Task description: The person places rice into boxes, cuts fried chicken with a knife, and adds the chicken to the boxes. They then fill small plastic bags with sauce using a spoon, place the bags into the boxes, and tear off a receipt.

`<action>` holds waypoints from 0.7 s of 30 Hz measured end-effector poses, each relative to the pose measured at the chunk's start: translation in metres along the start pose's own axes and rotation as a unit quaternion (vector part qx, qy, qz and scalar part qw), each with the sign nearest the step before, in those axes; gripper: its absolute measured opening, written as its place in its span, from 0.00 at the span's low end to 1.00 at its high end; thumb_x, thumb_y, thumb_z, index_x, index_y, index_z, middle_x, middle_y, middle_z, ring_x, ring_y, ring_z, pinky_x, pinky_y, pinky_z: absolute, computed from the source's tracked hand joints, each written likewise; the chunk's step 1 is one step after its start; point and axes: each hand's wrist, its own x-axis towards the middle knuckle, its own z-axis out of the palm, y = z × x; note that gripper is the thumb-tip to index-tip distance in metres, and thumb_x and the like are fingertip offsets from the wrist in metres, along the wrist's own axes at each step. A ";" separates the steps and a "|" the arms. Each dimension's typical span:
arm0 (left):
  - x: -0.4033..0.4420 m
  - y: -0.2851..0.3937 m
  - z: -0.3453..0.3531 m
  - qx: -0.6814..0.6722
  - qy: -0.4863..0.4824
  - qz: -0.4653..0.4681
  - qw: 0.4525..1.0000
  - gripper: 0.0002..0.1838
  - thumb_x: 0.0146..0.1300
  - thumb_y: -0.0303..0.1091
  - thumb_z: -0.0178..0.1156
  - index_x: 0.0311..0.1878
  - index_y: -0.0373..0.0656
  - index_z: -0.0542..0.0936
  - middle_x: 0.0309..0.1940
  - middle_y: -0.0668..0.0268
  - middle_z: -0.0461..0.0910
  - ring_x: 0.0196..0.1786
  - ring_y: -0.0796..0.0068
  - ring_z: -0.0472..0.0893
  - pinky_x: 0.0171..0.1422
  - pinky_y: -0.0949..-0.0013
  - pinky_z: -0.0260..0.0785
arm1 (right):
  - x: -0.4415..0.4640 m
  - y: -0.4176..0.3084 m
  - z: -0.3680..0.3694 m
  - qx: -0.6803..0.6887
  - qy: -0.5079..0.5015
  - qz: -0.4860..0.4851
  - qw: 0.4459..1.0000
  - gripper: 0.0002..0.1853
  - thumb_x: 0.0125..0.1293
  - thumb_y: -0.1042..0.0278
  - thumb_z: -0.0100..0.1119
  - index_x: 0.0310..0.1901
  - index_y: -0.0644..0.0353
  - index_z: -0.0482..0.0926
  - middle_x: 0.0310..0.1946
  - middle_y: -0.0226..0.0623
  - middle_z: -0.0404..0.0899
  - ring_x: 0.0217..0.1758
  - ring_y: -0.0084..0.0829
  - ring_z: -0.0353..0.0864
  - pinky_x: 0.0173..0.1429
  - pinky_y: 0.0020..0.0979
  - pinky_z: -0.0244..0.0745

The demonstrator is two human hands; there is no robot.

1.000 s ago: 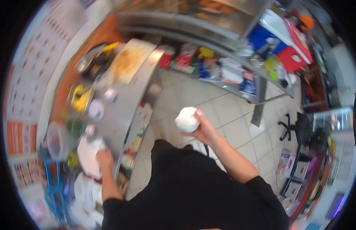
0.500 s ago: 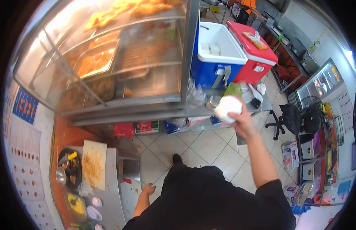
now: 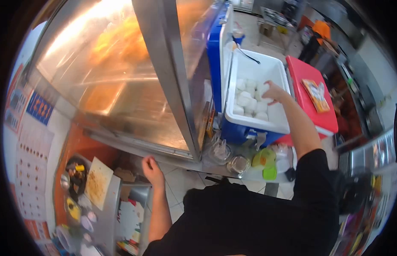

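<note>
My right hand [image 3: 273, 92] reaches into an open blue cooler [image 3: 254, 131] with a white inside. Its fingers are spread and curved around a white round bundle, which looks like those piled below it. Several white wrapped bundles [image 3: 247, 101] lie at the cooler's bottom. Whether the hand still grips its bundle is hard to see. My left hand [image 3: 152, 170] hangs in front of the glass display case [image 3: 164, 77], below its lower edge, with fingers curled and nothing seen in them.
A red cooler [image 3: 305, 89] bearing an orange packet [image 3: 316, 96] stands right of the blue one. Jars and a green-lidded container [image 3: 269, 172] sit before them. A stained cutting board [image 3: 99, 183] lies lower left. A person in orange [image 3: 321, 30] is far back.
My right hand has carried the white bundle forward and down into the blue cooler. My left hand has come away from the left counter and risen toward the display case. The view has turned rightward.
</note>
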 end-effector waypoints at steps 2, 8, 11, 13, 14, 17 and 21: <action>0.019 0.104 0.034 0.022 0.082 0.131 0.988 0.14 0.80 0.30 0.51 0.62 0.34 0.75 0.58 0.58 0.77 0.60 0.69 0.77 0.67 0.66 0.70 | 0.080 0.053 -0.001 -0.022 -0.029 -0.007 0.999 0.53 0.56 0.73 0.71 0.82 0.42 0.53 0.63 0.52 0.73 0.61 0.54 0.78 0.47 0.65 0.86; 0.040 0.205 0.096 0.058 0.043 0.256 0.964 0.44 0.78 0.60 0.49 0.84 0.40 0.52 0.84 0.49 0.47 0.86 0.49 0.48 0.86 0.46 0.42 | 0.191 0.119 0.036 0.148 -0.182 0.202 0.951 0.32 0.62 0.71 0.65 0.68 0.55 0.67 0.66 0.50 0.68 0.66 0.57 0.73 0.63 0.74 0.74; 0.049 0.171 0.113 0.138 0.079 0.293 0.943 0.48 0.76 0.65 0.49 0.86 0.44 0.46 0.86 0.47 0.38 0.88 0.44 0.37 0.86 0.40 0.34 | 0.180 0.067 0.042 -0.035 -0.135 0.239 0.961 0.36 0.62 0.69 0.57 0.73 0.49 0.62 0.72 0.60 0.61 0.70 0.63 0.70 0.56 0.74 0.79; 0.048 0.164 0.126 0.119 0.073 0.333 0.932 0.48 0.76 0.68 0.47 0.87 0.49 0.47 0.87 0.48 0.31 0.88 0.41 0.30 0.85 0.35 0.29 | 0.146 0.033 0.038 -0.328 -0.083 0.167 0.926 0.35 0.62 0.68 0.57 0.73 0.50 0.62 0.71 0.60 0.62 0.63 0.62 0.76 0.49 0.68 0.84; 0.053 0.156 0.129 0.117 0.082 0.334 0.932 0.48 0.76 0.68 0.47 0.87 0.49 0.47 0.87 0.48 0.31 0.88 0.41 0.30 0.85 0.35 0.29 | 0.147 0.022 0.030 -0.333 -0.078 0.161 0.926 0.35 0.62 0.68 0.57 0.73 0.50 0.62 0.71 0.60 0.62 0.63 0.62 0.76 0.49 0.68 0.84; 0.069 0.135 0.132 0.150 0.099 0.349 0.920 0.46 0.76 0.69 0.45 0.87 0.53 0.48 0.88 0.50 0.31 0.88 0.42 0.29 0.85 0.33 0.28 | 0.139 0.009 -0.001 -0.364 -0.079 0.114 0.921 0.33 0.61 0.68 0.60 0.70 0.50 0.65 0.66 0.49 0.67 0.53 0.55 0.79 0.46 0.63 0.85; 0.099 0.126 0.116 0.135 0.114 0.351 0.920 0.44 0.77 0.68 0.43 0.87 0.55 0.50 0.88 0.53 0.36 0.88 0.45 0.33 0.86 0.34 0.29 | 0.038 -0.008 -0.036 -0.247 -0.031 -0.104 0.963 0.22 0.73 0.57 0.56 0.66 0.49 0.71 0.38 0.36 0.79 0.39 0.30 0.81 0.34 0.34 0.78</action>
